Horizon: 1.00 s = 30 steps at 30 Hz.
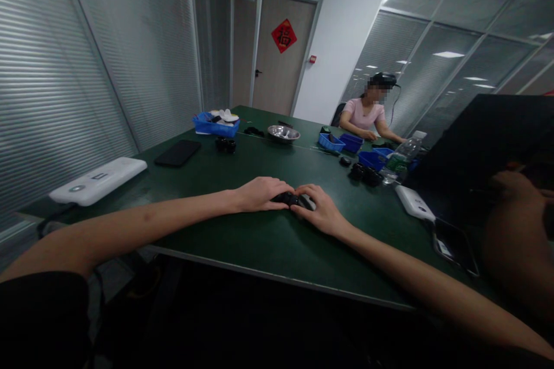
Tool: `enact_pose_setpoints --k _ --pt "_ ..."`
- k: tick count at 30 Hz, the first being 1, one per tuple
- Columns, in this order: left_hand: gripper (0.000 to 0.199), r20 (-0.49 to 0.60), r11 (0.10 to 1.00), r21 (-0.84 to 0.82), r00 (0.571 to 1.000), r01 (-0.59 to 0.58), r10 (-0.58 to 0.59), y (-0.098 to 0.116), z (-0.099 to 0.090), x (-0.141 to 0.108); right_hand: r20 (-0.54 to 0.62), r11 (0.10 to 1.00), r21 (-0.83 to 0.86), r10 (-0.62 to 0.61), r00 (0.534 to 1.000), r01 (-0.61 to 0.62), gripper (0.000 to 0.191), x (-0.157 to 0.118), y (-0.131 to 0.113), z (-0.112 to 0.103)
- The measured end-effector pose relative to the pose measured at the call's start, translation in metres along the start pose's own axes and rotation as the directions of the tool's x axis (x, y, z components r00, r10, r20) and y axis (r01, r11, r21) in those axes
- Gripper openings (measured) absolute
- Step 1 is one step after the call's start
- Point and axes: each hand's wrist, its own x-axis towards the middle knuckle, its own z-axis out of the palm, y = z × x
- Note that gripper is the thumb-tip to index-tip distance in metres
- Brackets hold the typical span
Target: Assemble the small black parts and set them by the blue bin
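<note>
My left hand and my right hand meet over the near middle of the green table. Between them is a small black object, partly covered by the fingers, so its kind is unclear. The left fingers close around its left end. On the other side, the right thumb and fingers curve round and pinch its right end, where a paler patch shows. The object is at or just above the tabletop; I cannot tell which.
Left stand a white power bank, a black tablet-like slab and a filled blue basket. Farther back is a metal bowl. Rightward are blue trays, black parts and a plastic bottle. Two other people sit nearby.
</note>
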Motion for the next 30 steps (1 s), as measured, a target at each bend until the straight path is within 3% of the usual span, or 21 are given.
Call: enact_pose_setpoints --k 5,11,18,23,30 --pt "0.040 0.006 1.000 -0.006 1.000 -0.012 0.012 -0.0008 -0.0002 0.0003 0.046 0.998 0.010 0.062 0.997 -0.063 0.028 0.0016 -0.0032 -0.0012" --pt "0.040 0.012 1.000 -0.009 1.000 -0.012 0.012 -0.0005 -0.0009 0.0000 0.013 1.000 0.012 0.006 1.000 -0.006 0.030 0.0003 -0.0016 -0.0017" --pt "0.040 0.003 1.000 -0.006 1.000 -0.028 0.028 -0.0039 0.0029 0.0004 0.048 0.999 0.007 0.032 0.998 -0.032 0.027 0.0005 0.0000 -0.0001" --pt "0.040 -0.032 1.000 -0.014 0.999 -0.024 0.024 -0.0056 0.0054 -0.0005 -0.020 0.999 -0.010 -0.030 0.999 0.030 0.030 -0.0005 0.0029 0.0018" --pt "0.039 0.006 1.000 -0.006 1.000 -0.017 0.017 -0.0019 0.0009 0.0005 0.038 1.000 -0.007 0.030 0.999 -0.030 0.023 0.0011 0.0016 0.0003"
